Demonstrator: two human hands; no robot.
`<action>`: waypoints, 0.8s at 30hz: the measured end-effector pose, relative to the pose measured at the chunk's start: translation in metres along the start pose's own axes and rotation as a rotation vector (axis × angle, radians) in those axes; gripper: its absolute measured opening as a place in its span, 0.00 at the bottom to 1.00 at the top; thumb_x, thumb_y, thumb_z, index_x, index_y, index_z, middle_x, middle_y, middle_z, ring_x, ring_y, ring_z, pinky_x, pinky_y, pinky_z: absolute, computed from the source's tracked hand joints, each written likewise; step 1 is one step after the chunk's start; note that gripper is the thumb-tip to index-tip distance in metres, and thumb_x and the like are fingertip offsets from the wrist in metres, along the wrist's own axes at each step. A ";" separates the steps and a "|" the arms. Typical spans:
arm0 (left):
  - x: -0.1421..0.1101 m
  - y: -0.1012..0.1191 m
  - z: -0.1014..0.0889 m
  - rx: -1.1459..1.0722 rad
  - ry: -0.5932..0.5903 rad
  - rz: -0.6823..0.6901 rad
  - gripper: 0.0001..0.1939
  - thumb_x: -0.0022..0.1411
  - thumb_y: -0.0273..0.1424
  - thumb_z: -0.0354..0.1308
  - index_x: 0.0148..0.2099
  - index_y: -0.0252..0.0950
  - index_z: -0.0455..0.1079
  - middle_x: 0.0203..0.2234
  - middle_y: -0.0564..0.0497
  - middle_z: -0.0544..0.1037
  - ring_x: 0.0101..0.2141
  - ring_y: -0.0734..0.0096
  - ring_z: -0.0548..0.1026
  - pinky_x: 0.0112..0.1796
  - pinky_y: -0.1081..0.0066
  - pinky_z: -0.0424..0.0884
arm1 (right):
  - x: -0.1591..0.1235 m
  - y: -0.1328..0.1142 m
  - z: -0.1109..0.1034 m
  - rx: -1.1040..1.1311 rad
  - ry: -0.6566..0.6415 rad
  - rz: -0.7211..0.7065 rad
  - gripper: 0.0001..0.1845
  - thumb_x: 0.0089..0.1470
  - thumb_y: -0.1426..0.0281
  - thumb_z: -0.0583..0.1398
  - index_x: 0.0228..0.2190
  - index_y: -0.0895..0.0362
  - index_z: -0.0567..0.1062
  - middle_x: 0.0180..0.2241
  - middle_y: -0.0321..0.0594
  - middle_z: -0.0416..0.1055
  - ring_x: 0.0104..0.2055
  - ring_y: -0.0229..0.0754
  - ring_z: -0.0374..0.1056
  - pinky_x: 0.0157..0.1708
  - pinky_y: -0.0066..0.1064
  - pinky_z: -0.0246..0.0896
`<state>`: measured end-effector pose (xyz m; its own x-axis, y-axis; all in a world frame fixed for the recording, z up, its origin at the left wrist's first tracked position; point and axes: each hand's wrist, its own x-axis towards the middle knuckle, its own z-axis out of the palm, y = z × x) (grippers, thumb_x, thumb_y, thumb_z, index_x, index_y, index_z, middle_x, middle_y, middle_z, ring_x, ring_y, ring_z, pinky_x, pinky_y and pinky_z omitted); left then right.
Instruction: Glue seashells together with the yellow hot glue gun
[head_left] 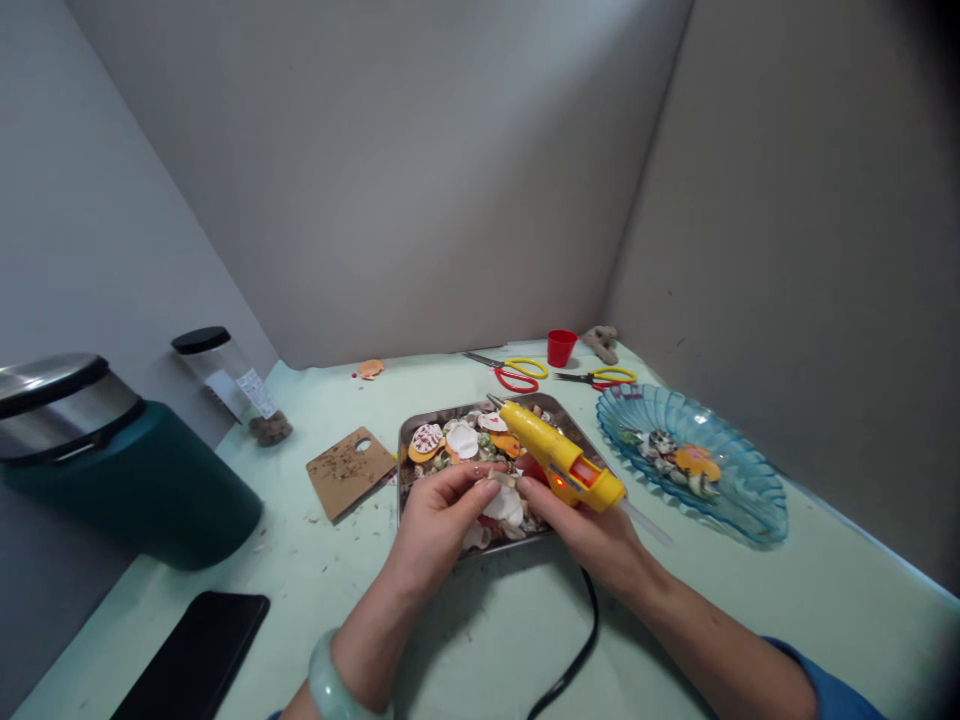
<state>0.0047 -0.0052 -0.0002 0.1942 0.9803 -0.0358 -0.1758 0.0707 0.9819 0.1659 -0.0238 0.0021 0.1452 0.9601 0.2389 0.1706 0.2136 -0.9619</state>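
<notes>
Over a metal tray [400,490] full of seashells, my left hand [439,520] pinches a small pale shell [504,481] between thumb and fingertips. My right hand [600,545] is closed around a yellow hot glue gun [547,445], its nozzle pointing up and to the left and a red light glowing on its side. A clear glue stick [649,524] sticks out of the gun's back end. The right thumb tip also reaches the small shell. Beneath the fingers, a white shell [504,508] shows; whether it is held or lies in the tray I cannot tell.
A blue glass dish [757,490] with shells stands right. Behind the tray are scissors [517,372], more scissors [600,377] and a red cup [561,348]. Left are a brown board [349,472], a clear jar [232,380], a teal bottle [150,490] and a phone [195,655]. A black cord [585,650] runs forward.
</notes>
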 end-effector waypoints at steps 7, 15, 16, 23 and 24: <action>-0.001 0.000 0.001 -0.056 0.026 -0.026 0.19 0.45 0.40 0.73 0.34 0.33 0.73 0.22 0.53 0.77 0.22 0.75 0.73 0.25 0.75 0.72 | 0.001 0.003 -0.001 0.011 -0.052 0.034 0.14 0.51 0.61 0.64 0.37 0.56 0.79 0.36 0.42 0.81 0.39 0.50 0.77 0.43 0.40 0.73; -0.001 0.002 0.001 -0.018 0.031 -0.025 0.21 0.44 0.42 0.72 0.35 0.33 0.75 0.24 0.52 0.78 0.23 0.73 0.74 0.24 0.73 0.73 | 0.001 0.008 -0.002 0.007 -0.078 0.017 0.14 0.52 0.61 0.64 0.38 0.56 0.79 0.38 0.43 0.81 0.41 0.51 0.77 0.45 0.40 0.73; -0.001 0.002 0.001 -0.017 0.032 -0.025 0.21 0.44 0.42 0.72 0.35 0.33 0.75 0.24 0.52 0.78 0.23 0.73 0.73 0.24 0.74 0.73 | 0.001 0.008 -0.002 0.004 -0.079 0.011 0.14 0.52 0.61 0.63 0.38 0.56 0.79 0.39 0.43 0.81 0.42 0.50 0.77 0.45 0.40 0.72; -0.001 0.001 0.000 -0.006 0.037 0.010 0.18 0.47 0.41 0.72 0.35 0.33 0.77 0.26 0.51 0.79 0.25 0.74 0.73 0.27 0.75 0.72 | 0.001 0.005 -0.002 -0.010 -0.081 -0.005 0.12 0.53 0.63 0.63 0.38 0.55 0.79 0.37 0.41 0.81 0.39 0.49 0.77 0.42 0.39 0.74; -0.001 0.001 0.000 -0.002 0.040 0.011 0.18 0.47 0.41 0.72 0.35 0.33 0.77 0.26 0.50 0.79 0.26 0.74 0.73 0.27 0.75 0.72 | 0.001 0.004 -0.002 -0.020 -0.070 -0.018 0.12 0.53 0.63 0.63 0.37 0.55 0.79 0.37 0.41 0.81 0.39 0.48 0.77 0.41 0.39 0.74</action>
<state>0.0040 -0.0065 0.0004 0.1538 0.9876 -0.0325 -0.1796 0.0603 0.9819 0.1682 -0.0227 -0.0011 0.0740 0.9665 0.2457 0.1925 0.2279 -0.9544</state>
